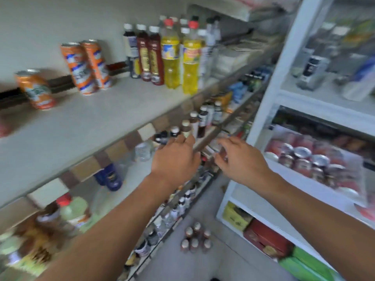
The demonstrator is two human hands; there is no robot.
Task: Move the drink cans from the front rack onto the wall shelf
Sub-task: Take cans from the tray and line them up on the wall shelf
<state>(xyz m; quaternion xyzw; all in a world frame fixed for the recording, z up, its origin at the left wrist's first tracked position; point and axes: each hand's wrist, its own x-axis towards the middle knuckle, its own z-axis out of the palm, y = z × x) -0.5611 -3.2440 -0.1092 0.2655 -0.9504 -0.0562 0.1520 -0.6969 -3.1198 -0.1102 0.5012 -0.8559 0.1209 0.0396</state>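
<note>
Both hands empty, fingers loosely spread: left hand (176,159) and right hand (242,159) hover mid-aisle between the shelving. Three orange cans (86,66) stand on the smooth pale wall shelf (97,120), two touching, one apart to the left; wide bare shelf surface in front of them up to the tiled front edge. Dark red cans (308,160) with shiny round tops cluster on the white front rack (288,179). Plastic bottles (170,55) stand right of the orange cans. Frame is motion-blurred.

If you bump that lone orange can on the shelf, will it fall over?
Probably yes. The orange can is tall and narrow, so a push near its top could tip it. Its round body would likely then roll along the smooth shelf. Nothing stands beside it for support.
</note>
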